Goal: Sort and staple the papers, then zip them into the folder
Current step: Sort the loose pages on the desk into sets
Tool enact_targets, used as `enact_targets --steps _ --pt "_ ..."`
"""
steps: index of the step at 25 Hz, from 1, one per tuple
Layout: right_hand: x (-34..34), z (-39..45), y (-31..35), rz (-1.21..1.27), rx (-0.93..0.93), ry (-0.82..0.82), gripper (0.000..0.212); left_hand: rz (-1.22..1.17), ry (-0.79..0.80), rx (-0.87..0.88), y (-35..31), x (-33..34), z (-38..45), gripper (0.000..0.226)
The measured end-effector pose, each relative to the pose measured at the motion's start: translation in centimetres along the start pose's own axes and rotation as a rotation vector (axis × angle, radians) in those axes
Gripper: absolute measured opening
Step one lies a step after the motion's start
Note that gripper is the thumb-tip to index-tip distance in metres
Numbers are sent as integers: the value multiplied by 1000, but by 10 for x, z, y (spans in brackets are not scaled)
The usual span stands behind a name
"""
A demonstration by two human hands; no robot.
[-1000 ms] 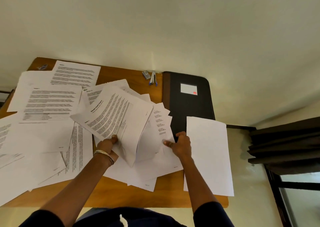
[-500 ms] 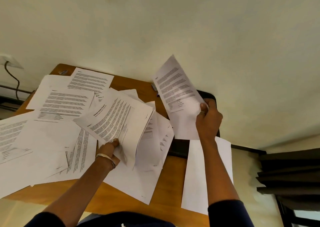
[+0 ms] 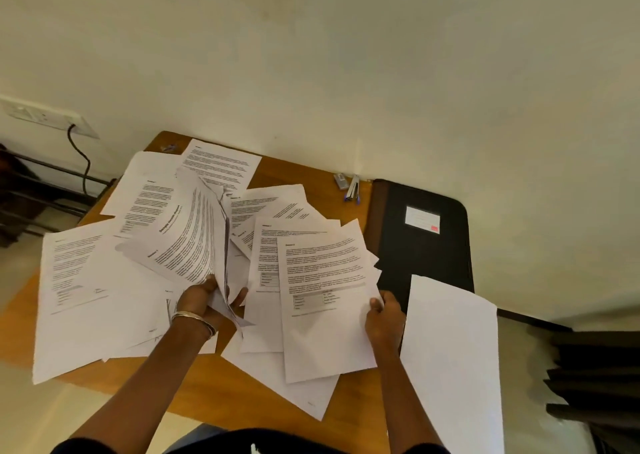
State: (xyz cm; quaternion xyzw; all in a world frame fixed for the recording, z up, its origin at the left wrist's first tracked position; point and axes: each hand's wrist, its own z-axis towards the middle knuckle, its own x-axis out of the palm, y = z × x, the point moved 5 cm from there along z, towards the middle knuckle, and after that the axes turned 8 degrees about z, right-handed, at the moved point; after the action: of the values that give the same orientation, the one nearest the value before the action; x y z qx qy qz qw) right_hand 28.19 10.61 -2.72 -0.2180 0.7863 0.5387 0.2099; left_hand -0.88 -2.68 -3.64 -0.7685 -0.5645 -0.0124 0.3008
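- The left hand (image 3: 207, 303) grips a lifted bundle of printed sheets (image 3: 188, 242), thumb on top and fingers curled under.
- The right hand (image 3: 382, 318) pinches the right edge of a printed page (image 3: 325, 301) lying on the loose papers (image 3: 104, 280).
- A blank sheet (image 3: 453, 360) overhangs the wooden table (image 3: 214, 391).
- Farther away, the black folder (image 3: 422, 245) lies shut, and the stapler (image 3: 353, 187) is just beside it near the wall.

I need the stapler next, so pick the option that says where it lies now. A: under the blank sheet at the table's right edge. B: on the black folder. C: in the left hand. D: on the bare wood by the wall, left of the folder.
D: the stapler lies on the table against the wall, just left of the folder, with neither hand on it.
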Motion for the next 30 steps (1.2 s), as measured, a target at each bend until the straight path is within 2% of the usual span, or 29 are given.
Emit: enact_targets --steps 5,9,14,20,23,26,28,30 --pt "3 2 -2 -23 6 8 33 15 33 51 -6 -4 0 15" --pt "7 3 -5 -7 6 -10 31 52 70 48 -10 0 -5 18" --pt "11 2 -8 11 21 -3 31 79 35 46 -16 -10 3 15" --pt "11 6 -16 32 23 -17 30 27 44 63 -24 -14 3 16" --pt "10 5 -18 91 82 -73 28 15 28 61 -26 -20 3 17" --pt "1 7 5 220 161 -199 25 -3 31 58 -26 -24 6 26" --pt "1 13 31 316 134 -267 26 -11 68 58 -28 -21 3 26" --pt "12 18 46 368 103 -255 27 -10 111 61 -30 -18 0 24"
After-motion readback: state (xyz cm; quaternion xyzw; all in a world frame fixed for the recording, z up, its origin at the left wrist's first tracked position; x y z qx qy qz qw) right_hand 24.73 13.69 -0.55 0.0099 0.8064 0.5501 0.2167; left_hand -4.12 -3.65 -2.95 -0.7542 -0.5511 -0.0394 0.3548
